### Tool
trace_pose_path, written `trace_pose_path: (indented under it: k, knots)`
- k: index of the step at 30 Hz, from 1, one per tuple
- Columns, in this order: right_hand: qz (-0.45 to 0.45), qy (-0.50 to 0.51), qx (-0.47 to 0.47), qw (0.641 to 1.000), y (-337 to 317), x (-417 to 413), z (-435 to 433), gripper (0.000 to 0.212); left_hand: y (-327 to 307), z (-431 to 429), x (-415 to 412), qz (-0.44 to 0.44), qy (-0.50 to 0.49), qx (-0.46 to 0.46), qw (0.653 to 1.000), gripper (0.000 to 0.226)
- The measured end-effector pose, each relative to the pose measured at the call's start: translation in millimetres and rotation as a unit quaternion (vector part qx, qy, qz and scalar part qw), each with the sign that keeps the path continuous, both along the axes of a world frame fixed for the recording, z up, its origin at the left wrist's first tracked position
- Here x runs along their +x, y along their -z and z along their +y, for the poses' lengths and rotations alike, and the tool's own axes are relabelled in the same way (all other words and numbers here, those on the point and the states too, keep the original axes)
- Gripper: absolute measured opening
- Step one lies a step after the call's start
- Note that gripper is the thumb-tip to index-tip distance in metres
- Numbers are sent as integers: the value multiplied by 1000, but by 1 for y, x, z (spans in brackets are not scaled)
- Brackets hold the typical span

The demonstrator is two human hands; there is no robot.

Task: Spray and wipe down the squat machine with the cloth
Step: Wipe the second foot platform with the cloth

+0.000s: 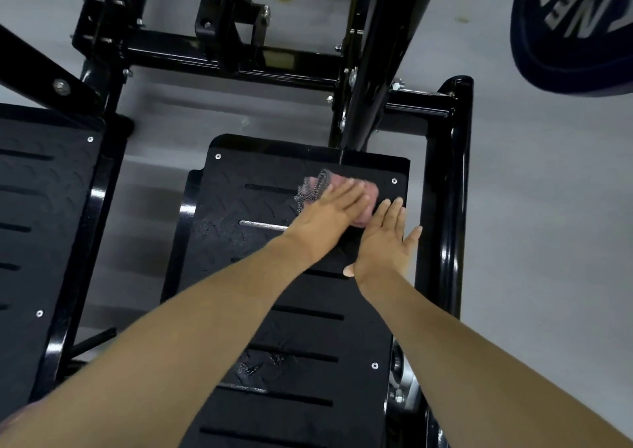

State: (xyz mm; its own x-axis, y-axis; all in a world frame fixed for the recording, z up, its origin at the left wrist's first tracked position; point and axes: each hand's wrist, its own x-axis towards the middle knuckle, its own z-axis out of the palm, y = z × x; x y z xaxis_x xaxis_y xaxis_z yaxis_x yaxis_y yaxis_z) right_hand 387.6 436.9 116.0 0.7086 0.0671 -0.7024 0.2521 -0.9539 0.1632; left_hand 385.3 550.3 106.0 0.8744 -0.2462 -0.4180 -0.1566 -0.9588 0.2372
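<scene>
From the head camera, looking down, there is a big black metal squat machine frame [445, 180] standing on a pale grey floor [548, 242]. In the middle of it is a flat black foot plate with a bumpy tread and long thin slots [301, 327]. Small silver screws sit near its corners.

The left hand [329, 218] lies flat with its fingers straight out. It presses down on a small pink cloth [366, 197], which sits near the top right corner of that foot plate. The hand is not curled around the cloth; the palm just pushes on top of it. The cloth looks blurry at its left edge.

The right hand [387, 242] is just beside the left one, on the right. It is wide open, fingers spread, and holds nothing. Its fingertips are next to the cloth. I cannot tell if the palm touches the plate.

Lower down on the same plate there is a shiny wet patch [260, 365].

On the left is a second black slotted foot plate [44, 208], well apart from the hands. At the top right corner is a round dark blue weight plate with white letters [575, 29].
</scene>
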Motion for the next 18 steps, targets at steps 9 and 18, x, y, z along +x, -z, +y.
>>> trace_pose_path:
  k: [9, 18]
  knots:
    - [-25, 70, 25, 997, 4, -3, -5, 134, -1, 9, 23, -22, -79, 87, 993, 84]
    - [-32, 139, 48, 989, -1, -22, -17, 129, 1, -5, 37, -32, 159, 74, 984, 85]
